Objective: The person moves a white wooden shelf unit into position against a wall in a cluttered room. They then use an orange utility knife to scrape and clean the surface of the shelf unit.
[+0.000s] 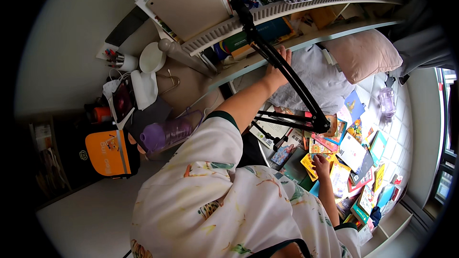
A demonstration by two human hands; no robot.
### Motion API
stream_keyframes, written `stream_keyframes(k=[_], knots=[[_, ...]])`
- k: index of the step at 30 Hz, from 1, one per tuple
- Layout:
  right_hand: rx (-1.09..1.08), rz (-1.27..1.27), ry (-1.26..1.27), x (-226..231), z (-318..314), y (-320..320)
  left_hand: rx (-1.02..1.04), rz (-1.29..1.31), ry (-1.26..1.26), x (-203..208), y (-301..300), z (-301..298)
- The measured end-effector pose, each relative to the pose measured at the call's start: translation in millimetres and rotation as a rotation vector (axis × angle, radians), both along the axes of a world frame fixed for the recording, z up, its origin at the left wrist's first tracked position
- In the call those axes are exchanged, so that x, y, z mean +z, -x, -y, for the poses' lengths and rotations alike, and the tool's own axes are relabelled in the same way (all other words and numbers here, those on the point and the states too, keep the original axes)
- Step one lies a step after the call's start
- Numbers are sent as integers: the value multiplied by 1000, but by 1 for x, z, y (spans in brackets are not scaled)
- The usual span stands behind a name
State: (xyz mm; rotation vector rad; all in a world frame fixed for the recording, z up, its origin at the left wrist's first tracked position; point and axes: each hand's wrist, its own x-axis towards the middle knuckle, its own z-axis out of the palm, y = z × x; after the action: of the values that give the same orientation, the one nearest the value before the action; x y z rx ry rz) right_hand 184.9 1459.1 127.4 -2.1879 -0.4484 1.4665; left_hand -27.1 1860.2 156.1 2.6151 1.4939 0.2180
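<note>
My left hand (pixel 281 68) reaches up to the pale edge of the headboard shelf (pixel 258 60), beside a grey pillow (pixel 306 74). Its fingers are stretched out, with part of the hand behind a black jointed stand arm (pixel 291 81). Over the bed, my right hand (pixel 322 166) hovers at or touches a yellow book (pixel 308 165); the fingers look slightly bent and apart, and no firm grip shows. Many books lie spread around it, among them a white one (pixel 351 153) and a dark green one (pixel 294 166).
A pink pillow (pixel 366 55) leans by the shelf. On the white quilted bed lies a clear purple container (pixel 387 102). To the left are a purple water bottle (pixel 165 134), an orange-and-black bag (pixel 107 153), a pen cup (pixel 125 62) and a tablet-like grey panel (pixel 191 5).
</note>
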Motion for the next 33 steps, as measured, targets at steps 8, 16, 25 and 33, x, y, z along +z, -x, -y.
stream_keyframes(k=[8, 16, 25, 33], knots=[[178, 108, 165, 13, 89, 30, 73, 42, 144, 63, 58, 62], [278, 174, 170, -103, 232, -21, 230, -29, 192, 66, 148, 82], [52, 124, 74, 1, 146, -8, 198, 394, 129, 47, 186, 51], [12, 144, 133, 57, 131, 0, 436, 560, 71, 73, 174, 24]])
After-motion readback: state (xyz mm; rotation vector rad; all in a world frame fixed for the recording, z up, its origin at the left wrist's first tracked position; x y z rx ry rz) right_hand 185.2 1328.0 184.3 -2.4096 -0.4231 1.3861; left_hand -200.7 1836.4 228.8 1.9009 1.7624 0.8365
